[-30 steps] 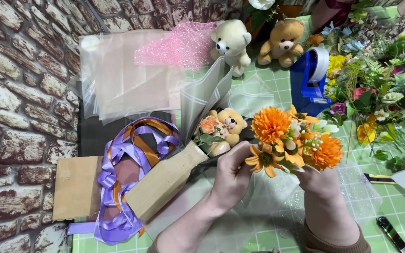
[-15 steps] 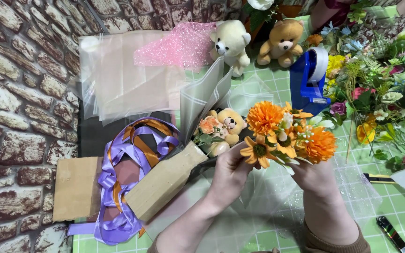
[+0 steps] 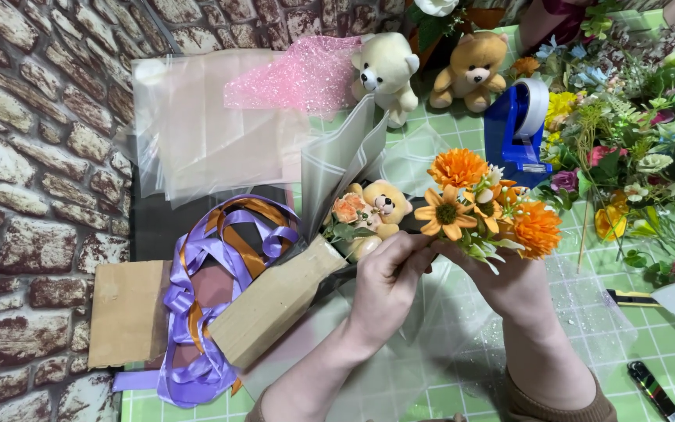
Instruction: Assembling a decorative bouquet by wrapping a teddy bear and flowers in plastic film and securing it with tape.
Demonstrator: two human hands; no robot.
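Both hands, left hand [image 3: 384, 285] and right hand [image 3: 509, 281], pinched orange flowers [image 3: 482, 211] in closed fingers; bunching step; next needs steady grip near small bear [image 3: 380, 211].

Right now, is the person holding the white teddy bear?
No, the white teddy bear sits at the back of the table, while both hands, left hand and right hand, hold the orange flowers.

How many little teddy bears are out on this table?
3: a cream plush teddy bear and a tan plush teddy bear sit at the far edge; a small tan bear lies by the left hand. Flowers may hide more.
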